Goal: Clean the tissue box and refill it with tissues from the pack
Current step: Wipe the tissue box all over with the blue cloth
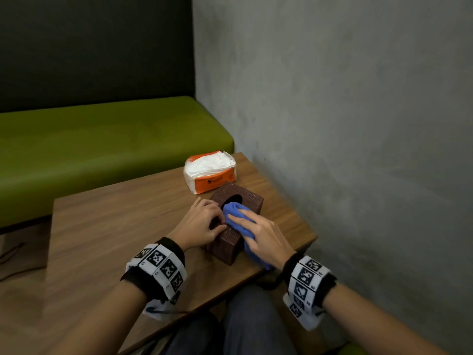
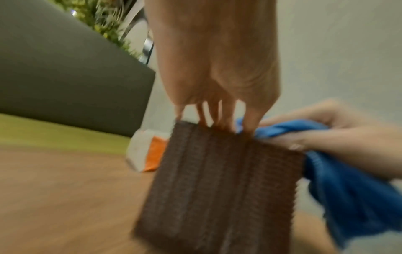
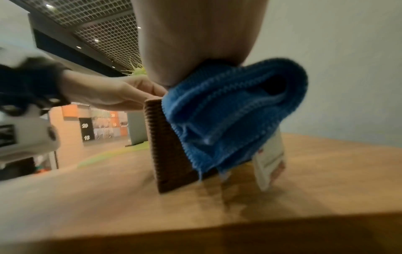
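A brown woven tissue box (image 1: 249, 201) stands on the wooden table (image 1: 115, 226) near its right edge, with a dark oval opening in its top. My left hand (image 1: 202, 221) grips the box's left top edge, fingers curled over it and thumb on the side. My right hand (image 1: 263, 237) holds a bunched blue cloth (image 1: 234, 210) against the box top beside the opening. In the left wrist view the box (image 2: 217, 180) and cloth (image 2: 348, 197) show blurred. The cloth (image 3: 228, 111) hangs over the box (image 3: 167, 146) under my palm. The orange and white tissue pack (image 1: 210, 172) lies open just behind the box.
A grey concrete wall (image 1: 358, 124) runs close along the table's right side. A green padded bench (image 1: 102, 149) with a dark backrest stands behind the table. Bare wood stretches left of the box. My legs show below the table's near edge.
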A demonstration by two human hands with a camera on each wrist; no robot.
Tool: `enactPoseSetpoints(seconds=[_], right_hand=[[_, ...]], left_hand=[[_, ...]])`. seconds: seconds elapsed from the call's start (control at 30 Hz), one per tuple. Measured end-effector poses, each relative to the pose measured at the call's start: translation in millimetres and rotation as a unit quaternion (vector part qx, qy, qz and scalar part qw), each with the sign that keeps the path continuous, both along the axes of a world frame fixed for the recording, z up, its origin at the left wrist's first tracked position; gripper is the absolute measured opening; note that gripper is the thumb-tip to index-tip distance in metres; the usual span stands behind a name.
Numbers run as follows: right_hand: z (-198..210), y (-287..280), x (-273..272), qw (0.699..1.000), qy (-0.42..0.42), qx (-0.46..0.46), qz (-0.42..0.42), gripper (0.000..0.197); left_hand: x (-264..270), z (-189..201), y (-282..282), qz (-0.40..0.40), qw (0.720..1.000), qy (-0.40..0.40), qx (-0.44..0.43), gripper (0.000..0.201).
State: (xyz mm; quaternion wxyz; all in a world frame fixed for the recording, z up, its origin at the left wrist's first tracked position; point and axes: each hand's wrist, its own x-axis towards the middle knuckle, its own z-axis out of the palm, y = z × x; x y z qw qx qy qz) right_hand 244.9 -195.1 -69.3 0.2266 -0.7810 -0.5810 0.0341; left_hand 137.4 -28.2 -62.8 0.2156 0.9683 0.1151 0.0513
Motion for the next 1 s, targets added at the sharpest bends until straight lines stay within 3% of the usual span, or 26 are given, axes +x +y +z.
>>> enactPoseSetpoints(seconds=[0.07,0.13,0.17,0.23,0.3,0.43,0.57,0.63,0.8,0.93,1.0], right_hand=[[-1,11,-3,0.995,0.075,0.04,-0.047,0.046],[-6,17,-15,0.986,0.124,0.074,-0.086,0.049],[-8,16,-18,0.985,0.116,0.077,-0.104,0.05],[-9,11,-12,0.989,0.045,0.047,-0.133,0.053],[-6,11,8,0.986,0.008,0.025,-0.166,0.055],[-4,15,26,0.983,0.001,0.027,-0.179,0.052],[-18,-3,-16,0.998,-0.039,0.01,-0.045,0.055],[-16,-6,-6,0.998,-0.047,0.002,-0.034,0.057],[-3,5,18,0.99,-0.018,0.031,-0.134,0.052],[-8,-2,-8,0.999,-0.035,-0.006,-0.018,0.055],[-6,-10,6,0.999,-0.047,-0.011,-0.007,0.056]], left_hand=[[7,6,-21,0.045,0.996,0.074,0.015,0.04],[9,1,-38,0.079,0.992,0.085,-0.04,0.053],[8,-4,-41,0.081,0.992,0.077,-0.052,0.063],[3,-13,-38,0.065,0.996,0.057,0.003,0.088],[-3,-19,-32,0.044,0.997,0.019,0.054,0.098],[-10,-10,-17,0.01,1.0,0.015,0.006,0.085],[-4,9,-10,0.027,0.995,0.098,-0.002,0.063],[0,13,-12,0.03,0.992,0.121,-0.012,0.064],[5,14,-6,0.029,0.991,0.126,-0.015,0.065],[4,17,9,0.016,0.99,0.143,-0.007,0.067],[0,20,16,-0.006,0.988,0.154,0.004,0.067]])
